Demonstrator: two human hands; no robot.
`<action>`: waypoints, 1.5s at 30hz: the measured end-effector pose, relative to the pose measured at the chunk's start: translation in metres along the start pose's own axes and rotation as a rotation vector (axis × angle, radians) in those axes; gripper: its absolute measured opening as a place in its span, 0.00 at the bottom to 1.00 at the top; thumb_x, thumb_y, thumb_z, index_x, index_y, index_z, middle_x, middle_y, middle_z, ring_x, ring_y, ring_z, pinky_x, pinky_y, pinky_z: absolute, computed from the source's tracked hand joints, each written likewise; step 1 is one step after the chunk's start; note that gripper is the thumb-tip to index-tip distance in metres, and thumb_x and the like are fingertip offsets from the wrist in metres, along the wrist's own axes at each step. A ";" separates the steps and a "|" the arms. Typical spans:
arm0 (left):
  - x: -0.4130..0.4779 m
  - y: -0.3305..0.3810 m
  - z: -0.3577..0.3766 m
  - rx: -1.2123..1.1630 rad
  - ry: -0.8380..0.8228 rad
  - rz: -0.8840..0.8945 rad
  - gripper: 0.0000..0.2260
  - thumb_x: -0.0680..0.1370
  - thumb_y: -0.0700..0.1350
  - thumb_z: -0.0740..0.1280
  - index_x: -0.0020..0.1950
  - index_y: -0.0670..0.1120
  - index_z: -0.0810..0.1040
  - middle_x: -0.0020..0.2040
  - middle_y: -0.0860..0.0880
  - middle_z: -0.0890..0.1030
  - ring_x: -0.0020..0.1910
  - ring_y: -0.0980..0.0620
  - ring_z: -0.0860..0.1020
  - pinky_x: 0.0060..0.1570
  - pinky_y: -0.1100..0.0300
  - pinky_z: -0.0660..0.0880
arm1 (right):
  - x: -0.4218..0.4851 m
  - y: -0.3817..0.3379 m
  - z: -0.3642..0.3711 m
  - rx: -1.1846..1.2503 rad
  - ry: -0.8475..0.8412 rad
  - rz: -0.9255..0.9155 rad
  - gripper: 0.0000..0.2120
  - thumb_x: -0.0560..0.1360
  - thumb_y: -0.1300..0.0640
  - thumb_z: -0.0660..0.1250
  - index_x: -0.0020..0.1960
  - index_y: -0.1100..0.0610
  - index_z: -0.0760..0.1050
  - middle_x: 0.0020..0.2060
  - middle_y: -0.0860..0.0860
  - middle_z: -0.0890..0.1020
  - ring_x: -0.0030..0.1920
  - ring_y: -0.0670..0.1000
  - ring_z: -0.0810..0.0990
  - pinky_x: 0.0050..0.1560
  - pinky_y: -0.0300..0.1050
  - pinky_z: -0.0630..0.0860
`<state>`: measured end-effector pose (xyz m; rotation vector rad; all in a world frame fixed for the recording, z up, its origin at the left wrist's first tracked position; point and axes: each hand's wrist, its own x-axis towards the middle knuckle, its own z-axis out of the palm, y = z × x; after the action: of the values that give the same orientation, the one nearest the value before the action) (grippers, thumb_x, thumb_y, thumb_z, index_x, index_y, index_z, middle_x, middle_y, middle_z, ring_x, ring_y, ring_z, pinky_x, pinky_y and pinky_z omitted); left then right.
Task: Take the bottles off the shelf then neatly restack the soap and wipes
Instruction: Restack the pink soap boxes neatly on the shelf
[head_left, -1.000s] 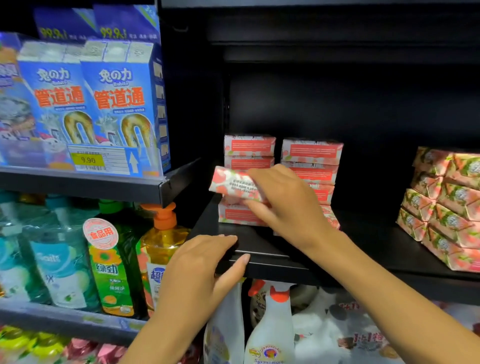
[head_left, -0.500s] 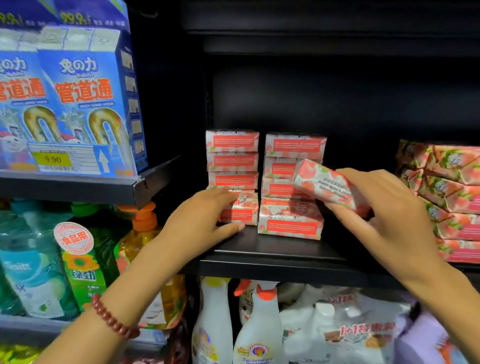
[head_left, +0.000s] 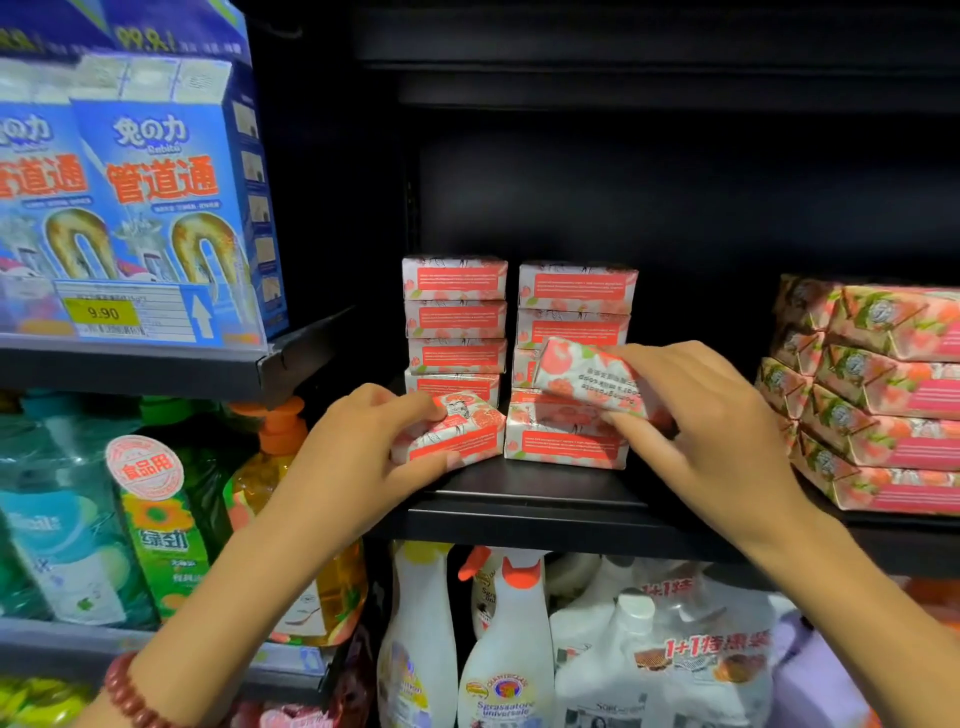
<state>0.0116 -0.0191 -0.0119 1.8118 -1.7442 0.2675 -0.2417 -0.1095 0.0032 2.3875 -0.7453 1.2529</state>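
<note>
Two stacks of pink-and-white soap bars stand on the black shelf (head_left: 545, 512): a left stack (head_left: 454, 317) and a right stack (head_left: 574, 296). My left hand (head_left: 358, 457) grips the bottom bar (head_left: 457, 434) of the left stack, which sits skewed toward the shelf's front. My right hand (head_left: 696, 415) holds another soap bar (head_left: 582, 376), tilted, in front of the right stack and just above its lowest bar (head_left: 563, 439). Stacked pink wipe packs (head_left: 878, 395) lie at the right of the same shelf.
Blue drain-cleaner boxes (head_left: 161, 192) stand on the upper left shelf with a 9.90 price tag (head_left: 104, 313). Green and orange detergent bottles (head_left: 161, 525) fill the left lower shelf. White spray bottles (head_left: 506, 649) stand below the soap shelf.
My right hand has carried its soap bar from the left stack across and now back down to the right stack. My left hand left the shelf edge and took hold of the left stack's bottom bar.
</note>
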 end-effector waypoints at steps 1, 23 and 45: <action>-0.005 -0.001 -0.001 -0.011 0.019 0.000 0.20 0.72 0.59 0.68 0.63 0.57 0.74 0.59 0.53 0.72 0.56 0.56 0.69 0.46 0.65 0.67 | 0.002 -0.001 0.003 -0.013 -0.007 -0.014 0.19 0.73 0.53 0.69 0.60 0.60 0.75 0.52 0.54 0.81 0.52 0.54 0.78 0.48 0.46 0.76; -0.043 0.012 -0.013 -0.516 0.445 0.115 0.16 0.71 0.57 0.67 0.57 0.57 0.77 0.56 0.55 0.78 0.56 0.62 0.75 0.49 0.76 0.70 | 0.008 -0.010 0.020 -0.126 -0.088 -0.057 0.21 0.66 0.58 0.77 0.57 0.60 0.77 0.51 0.55 0.82 0.52 0.56 0.81 0.50 0.48 0.78; 0.067 0.075 0.011 -0.573 0.185 0.217 0.24 0.63 0.58 0.72 0.53 0.46 0.81 0.51 0.58 0.79 0.53 0.61 0.77 0.52 0.66 0.75 | -0.084 0.003 -0.012 -0.137 -0.190 0.168 0.26 0.71 0.35 0.57 0.58 0.50 0.79 0.54 0.43 0.81 0.56 0.43 0.73 0.47 0.34 0.72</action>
<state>-0.0559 -0.0780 0.0359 1.1568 -1.6676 0.0113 -0.2915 -0.0813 -0.0601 2.3943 -1.0725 1.0074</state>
